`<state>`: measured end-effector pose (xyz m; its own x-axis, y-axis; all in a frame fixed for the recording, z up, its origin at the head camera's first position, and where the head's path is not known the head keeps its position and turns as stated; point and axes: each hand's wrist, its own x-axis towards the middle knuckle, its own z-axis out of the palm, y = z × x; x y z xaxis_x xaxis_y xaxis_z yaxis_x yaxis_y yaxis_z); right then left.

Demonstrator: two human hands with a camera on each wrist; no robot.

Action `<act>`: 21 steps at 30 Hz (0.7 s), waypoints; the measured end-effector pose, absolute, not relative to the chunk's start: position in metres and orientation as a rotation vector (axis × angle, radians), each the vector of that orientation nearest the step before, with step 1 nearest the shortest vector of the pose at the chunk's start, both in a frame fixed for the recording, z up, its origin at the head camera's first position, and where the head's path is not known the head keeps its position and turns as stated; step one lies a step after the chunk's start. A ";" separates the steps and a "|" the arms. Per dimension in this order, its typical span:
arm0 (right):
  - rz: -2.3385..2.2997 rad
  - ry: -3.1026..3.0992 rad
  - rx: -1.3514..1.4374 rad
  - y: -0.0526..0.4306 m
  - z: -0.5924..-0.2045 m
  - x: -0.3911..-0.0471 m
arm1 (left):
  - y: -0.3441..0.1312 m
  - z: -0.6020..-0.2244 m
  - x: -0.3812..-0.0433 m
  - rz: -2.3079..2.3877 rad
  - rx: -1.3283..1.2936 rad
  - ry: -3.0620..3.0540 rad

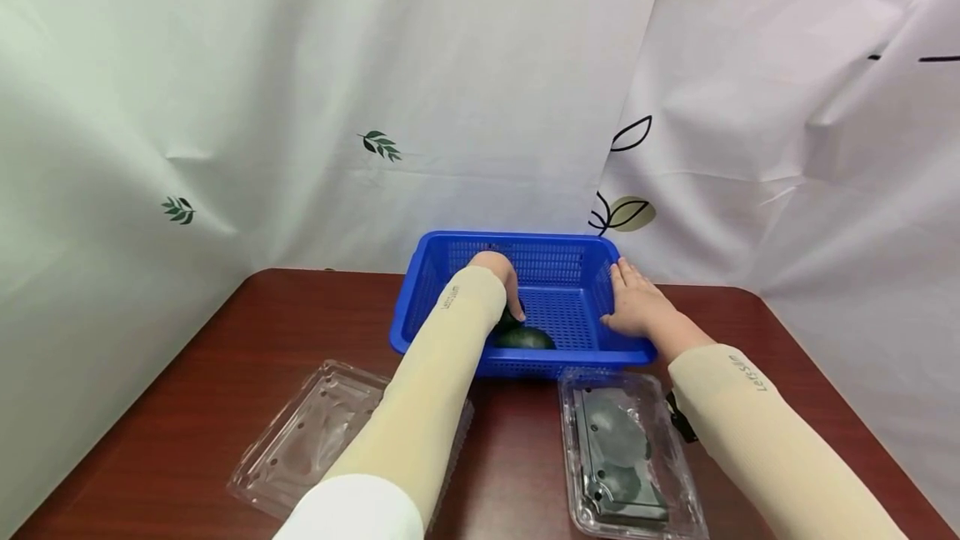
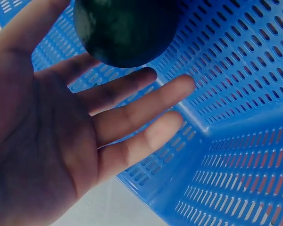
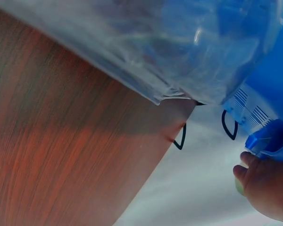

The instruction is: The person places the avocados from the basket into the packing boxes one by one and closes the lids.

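In the head view my left hand [image 1: 501, 273] reaches down inside a blue plastic basket [image 1: 517, 365], over dark green oval fruits that look like avocados. One avocado [image 1: 525, 338] lies near the front wall, with another partly hidden by the hand. Seen from the left wrist, an avocado [image 2: 127, 30] is close beside the thumb and index finger, while the other fingers extend straight past it. My right hand [image 1: 637, 307] holds the basket's right rim, thumb on the inner side. The right wrist view has its fingertips [image 3: 243, 172] at the basket's edge.
A clear plastic clamshell [image 1: 630, 448] with dark green contents stands in front of the basket at right. Another clear clamshell [image 1: 300, 432] lies at left, partly covered by my left sleeve. A white printed cloth [image 1: 487, 90] hangs behind the reddish-brown table [image 1: 315, 307].
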<state>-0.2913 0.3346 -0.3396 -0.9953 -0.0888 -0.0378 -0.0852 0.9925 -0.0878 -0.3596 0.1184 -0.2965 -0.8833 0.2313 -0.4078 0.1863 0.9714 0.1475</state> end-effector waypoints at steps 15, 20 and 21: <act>-0.129 3.103 -0.144 0.330 -0.339 -0.291 | 0.106 -0.279 -0.343 -0.273 0.710 2.661; -0.138 3.109 -0.130 0.330 -0.339 -0.290 | 0.100 -0.268 -0.345 -0.178 0.686 2.693; -0.143 3.108 -0.129 0.330 -0.339 -0.290 | 0.097 -0.265 -0.345 -0.147 0.682 2.695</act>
